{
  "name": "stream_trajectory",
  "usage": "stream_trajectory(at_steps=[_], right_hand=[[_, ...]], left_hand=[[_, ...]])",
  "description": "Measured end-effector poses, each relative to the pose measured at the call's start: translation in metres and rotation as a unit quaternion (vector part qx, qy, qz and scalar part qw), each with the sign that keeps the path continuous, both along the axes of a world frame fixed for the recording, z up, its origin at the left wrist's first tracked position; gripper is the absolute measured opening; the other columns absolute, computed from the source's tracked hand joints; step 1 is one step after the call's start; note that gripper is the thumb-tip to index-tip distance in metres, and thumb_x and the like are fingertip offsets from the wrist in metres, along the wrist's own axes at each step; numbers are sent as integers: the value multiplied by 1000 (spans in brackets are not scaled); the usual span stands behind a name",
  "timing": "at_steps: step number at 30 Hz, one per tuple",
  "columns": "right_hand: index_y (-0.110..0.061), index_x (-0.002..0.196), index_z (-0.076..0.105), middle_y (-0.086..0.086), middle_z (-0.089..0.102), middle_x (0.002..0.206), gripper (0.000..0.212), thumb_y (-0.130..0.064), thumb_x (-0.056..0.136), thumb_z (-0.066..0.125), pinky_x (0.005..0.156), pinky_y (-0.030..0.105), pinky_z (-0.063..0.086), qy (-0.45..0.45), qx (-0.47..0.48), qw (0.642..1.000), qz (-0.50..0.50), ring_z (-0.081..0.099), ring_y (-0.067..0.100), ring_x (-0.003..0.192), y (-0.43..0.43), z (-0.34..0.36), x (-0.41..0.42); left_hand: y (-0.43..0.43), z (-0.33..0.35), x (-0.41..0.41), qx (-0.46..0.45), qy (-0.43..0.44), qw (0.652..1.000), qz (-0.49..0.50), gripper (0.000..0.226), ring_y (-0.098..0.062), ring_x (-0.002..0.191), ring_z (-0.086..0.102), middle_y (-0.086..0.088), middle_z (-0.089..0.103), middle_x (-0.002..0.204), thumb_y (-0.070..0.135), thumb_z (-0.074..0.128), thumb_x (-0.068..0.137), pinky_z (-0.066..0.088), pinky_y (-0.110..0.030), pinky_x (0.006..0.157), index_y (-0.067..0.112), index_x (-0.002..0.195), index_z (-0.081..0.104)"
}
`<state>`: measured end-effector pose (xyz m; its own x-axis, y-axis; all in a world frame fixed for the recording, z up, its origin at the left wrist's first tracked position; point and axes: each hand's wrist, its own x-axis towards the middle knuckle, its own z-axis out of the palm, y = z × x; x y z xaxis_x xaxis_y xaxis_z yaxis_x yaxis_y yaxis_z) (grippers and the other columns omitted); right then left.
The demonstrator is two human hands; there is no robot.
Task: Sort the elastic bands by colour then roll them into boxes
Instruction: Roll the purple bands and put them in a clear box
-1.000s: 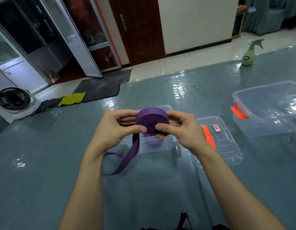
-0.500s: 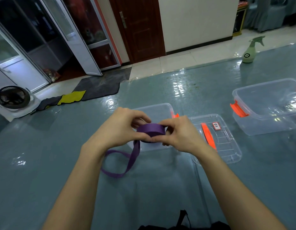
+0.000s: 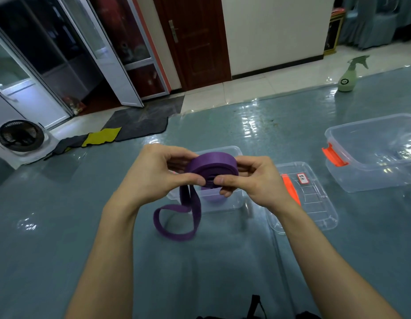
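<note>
Item 1. Left hand (image 3: 158, 173): I see it raised above the desk (image 3: 61, 226), thumb and curled fingers pinching the left side of the purple band roll (image 3: 211, 166).

Item 2. Right hand (image 3: 250, 180): opposite the left, thumb and fingers curled and pinching the right side of the same roll. The two thumb tips nearly meet at the roll's near face.

Item 3. Purple band roll: a flat coil, held tilted in the air between both hands, above the small clear box (image 3: 225, 203).

Item 4. Loose tail (image 3: 177, 217): unrolled band hanging from the near side of the coil and lying in a loop on the desk, just in front of the small clear box.

Item 5. Small clear box: open, on the desk, partly hidden by the hands. A purple patch shows through its near wall; I cannot tell what it is.

Item 6. Clear lid (image 3: 315, 203): flat on the desk just right of the small box, with an orange clip (image 3: 289, 187) and a small label (image 3: 302, 178).

Item 7. Large clear box (image 3: 372, 157): open, further right, apart from the lid, with an orange latch (image 3: 332, 155) on its left end.

Item 8. Spray bottle (image 3: 348, 77): upright at the far right edge of the desk.

Item 9. Fan (image 3: 20, 137): on the floor, far left.
</note>
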<state>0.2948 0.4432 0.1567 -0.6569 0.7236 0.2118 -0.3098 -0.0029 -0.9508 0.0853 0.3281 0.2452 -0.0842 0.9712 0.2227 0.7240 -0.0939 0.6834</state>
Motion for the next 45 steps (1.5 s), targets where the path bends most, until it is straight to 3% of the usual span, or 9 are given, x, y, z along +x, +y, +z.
stream_trajectory(at_steps=[6, 12, 16, 22, 26, 30, 37, 41, 45], right_hand=[[-8, 104, 82, 15, 82, 89, 35, -15, 73, 95, 55, 32, 61, -28, 7, 999, 24, 76, 31, 60, -2, -3, 1], [-46, 109, 78, -21, 78, 97, 42, -51, 71, 97, 51, 22, 55, -231, 242, 942, 6, 72, 7, 51, -3, -5, -2], [-32, 99, 79, -10, 76, 73, 29, -53, 81, 89, 57, 32, 58, -285, 270, 919, 20, 72, 7, 51, -6, -14, -10], [-26, 97, 87, 9, 77, 69, 23, -26, 77, 98, 52, 28, 57, -139, 105, 985, 3, 75, 30, 54, 5, -14, 5], [-16, 102, 87, 21, 80, 85, 29, -22, 76, 97, 50, 29, 58, -35, 23, 999, 25, 74, 33, 53, 8, -5, 8], [-18, 100, 87, 20, 80, 86, 23, -16, 78, 92, 50, 28, 58, -3, -13, 998, 56, 73, 32, 52, 3, -6, 4], [-14, 109, 82, 11, 82, 95, 40, -27, 73, 95, 45, 31, 54, -52, 15, 998, 36, 74, 32, 54, 2, -19, 2], [-43, 130, 72, -24, 76, 116, 76, -58, 61, 100, 50, 22, 54, -230, 194, 954, -8, 71, 9, 53, 4, -23, 9], [-38, 116, 79, -19, 76, 76, 52, -61, 72, 93, 62, 33, 59, -315, 280, 907, 9, 71, 5, 54, -3, -34, 1]], left_hand=[[-1, -11, 1, -45, -113, 993, -7, 39, -16, 86, 83, -2, 86, 92, 15, 100, 66, 63, -23, 82, 16, 102, 85], [12, 7, 18, -141, 335, 932, 4, 39, -10, 82, 75, 13, 81, 84, 43, 100, 66, 61, -37, 78, 30, 96, 79], [21, 6, 35, -151, 412, 898, -18, 48, -17, 93, 71, 11, 80, 94, 46, 97, 70, 57, -41, 82, 32, 101, 63], [7, -7, 2, -91, 46, 995, -17, 43, -8, 90, 81, 10, 84, 92, 19, 104, 70, 61, -20, 86, 28, 105, 82], [1, -20, -2, -36, -167, 985, -17, 41, -21, 97, 84, -5, 86, 104, 19, 102, 69, 65, -28, 91, 30, 105, 87], [2, -17, -6, -20, -203, 979, -21, 39, -26, 90, 84, -12, 85, 98, 25, 101, 66, 65, -28, 84, 26, 102, 87], [3, -17, -5, -50, -119, 992, -4, 34, -23, 85, 84, -7, 85, 91, 15, 102, 70, 66, -28, 79, 17, 100, 86], [7, -20, 3, -119, 121, 986, 1, 28, -6, 78, 81, 9, 84, 83, 20, 100, 75, 67, -33, 80, 22, 100, 88], [17, -23, 20, -136, 313, 939, -44, 28, -8, 80, 76, 10, 83, 85, 39, 93, 74, 61, -36, 79, 31, 100, 86]])
